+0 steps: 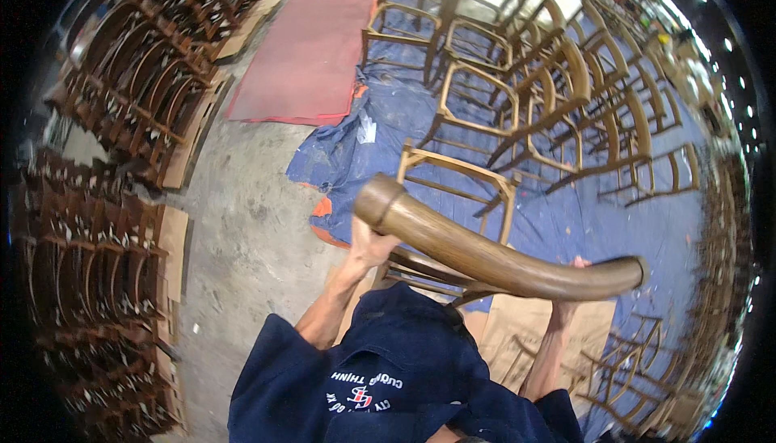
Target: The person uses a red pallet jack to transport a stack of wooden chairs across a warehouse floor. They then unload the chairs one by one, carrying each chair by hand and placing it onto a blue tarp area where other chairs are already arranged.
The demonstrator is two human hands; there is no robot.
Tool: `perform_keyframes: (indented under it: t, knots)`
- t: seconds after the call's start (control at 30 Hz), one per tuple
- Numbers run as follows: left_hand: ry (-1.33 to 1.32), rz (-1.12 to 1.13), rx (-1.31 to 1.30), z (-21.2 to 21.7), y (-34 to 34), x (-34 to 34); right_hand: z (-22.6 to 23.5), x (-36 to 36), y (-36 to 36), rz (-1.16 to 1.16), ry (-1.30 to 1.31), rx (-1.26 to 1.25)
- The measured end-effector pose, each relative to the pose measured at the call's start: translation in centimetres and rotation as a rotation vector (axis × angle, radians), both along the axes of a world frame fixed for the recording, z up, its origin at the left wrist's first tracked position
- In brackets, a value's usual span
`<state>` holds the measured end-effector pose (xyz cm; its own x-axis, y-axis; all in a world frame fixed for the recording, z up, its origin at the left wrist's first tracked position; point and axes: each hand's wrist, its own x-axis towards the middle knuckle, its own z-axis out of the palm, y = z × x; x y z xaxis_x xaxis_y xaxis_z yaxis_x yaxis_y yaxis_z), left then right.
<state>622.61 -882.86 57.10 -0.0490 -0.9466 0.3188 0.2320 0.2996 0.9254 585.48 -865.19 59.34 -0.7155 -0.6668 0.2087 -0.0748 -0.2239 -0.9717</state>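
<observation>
A brown wooden chair stands right before me, its thick curved back rail (485, 255) close to the camera. Below and beyond that rail shows an open seat frame (457, 170) with no seat panel. My left hand (372, 246) is closed around the underside of the rail near its left end. Toward the right end, my right hand (568, 307) grips the rail from below; most of it is hidden behind the wood, with fingertips peeking over the far edge. Whether the chair's legs touch the floor cannot be made out.
Several similar chair frames (481, 83) stand on a blue tarp (558, 229) ahead and to the right. Red sheets (307, 47) lie on the concrete floor (242, 200). Stacked dark curved chair parts (97, 273) line the left. Brown cardboard (594, 322) lies at lower right.
</observation>
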Motion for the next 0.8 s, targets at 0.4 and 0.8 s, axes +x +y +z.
perform_keyframes:
  t: [0.4, 0.8]
  knots:
    - [0.210, 0.362, -0.093, 1.0, -5.5, 10.6, 3.6, 11.4, -38.6, 0.670, -0.081, -0.094]
    - [0.063, 0.861, -0.033, -0.8, -34.1, 5.1, -1.4, 15.7, -82.3, 1.023, -0.141, -0.007]
